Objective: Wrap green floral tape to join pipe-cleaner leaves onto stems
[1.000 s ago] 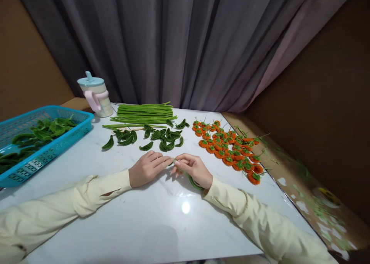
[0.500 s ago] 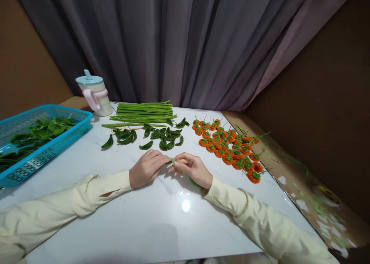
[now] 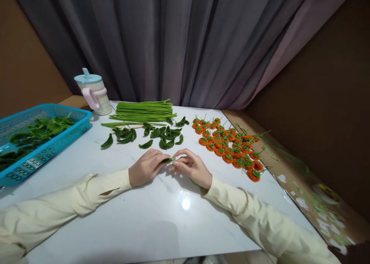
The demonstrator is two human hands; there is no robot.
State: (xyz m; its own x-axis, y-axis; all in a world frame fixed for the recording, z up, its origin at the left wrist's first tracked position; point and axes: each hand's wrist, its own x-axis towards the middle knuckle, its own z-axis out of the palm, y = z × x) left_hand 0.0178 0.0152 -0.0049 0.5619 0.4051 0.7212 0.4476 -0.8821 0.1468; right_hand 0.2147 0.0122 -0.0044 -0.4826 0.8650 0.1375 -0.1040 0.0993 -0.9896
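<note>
Though dark green, a pale-tipped leaf (image 3: 167, 160)

Here we have a grey-purple curtain (image 3: 162, 44) hanging in deep folds right across the back! Brown left wall (image 3: 26, 59) beside us, shadowy right wall (image 3: 320, 102) opposite, and below, our white marbled table (image 3: 115, 221) catches one bright spot of light (image 3: 185, 204).

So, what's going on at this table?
A person's left hand pinches a small dark green piece, while the right hand has its fingertips at the piece's pale end. Beyond the hands lie curled dark green leaves and bright green stems. Orange flower heads spread to the right; a blue basket holds more greenery.
</note>
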